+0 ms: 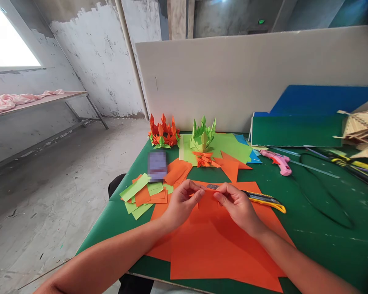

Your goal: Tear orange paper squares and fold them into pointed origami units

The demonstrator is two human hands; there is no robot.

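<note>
Both my hands are over a stack of large orange paper sheets [214, 257] on the green table. My left hand [184, 202] is closed, thumb against fingers, pinching orange paper [207, 200]. Opposite it, my right hand [236, 204] pinches the same paper, a short gap away. Its outline blends into the orange sheets below, so its shape is hard to make out. A yellow utility knife [266, 200] lies just right of my right hand. Past the fingertips is a small grey piece [213, 186]. Small orange and green paper rectangles [144, 196] are piled left of my left hand.
Farther back stand an orange folded-paper crown [162, 130] and a green one [203, 136], with orange folded pieces [204, 158] in front. A blurred purple object [157, 165] lies at left. At right are a pink glue gun [277, 161], its cord, and tools [362, 165].
</note>
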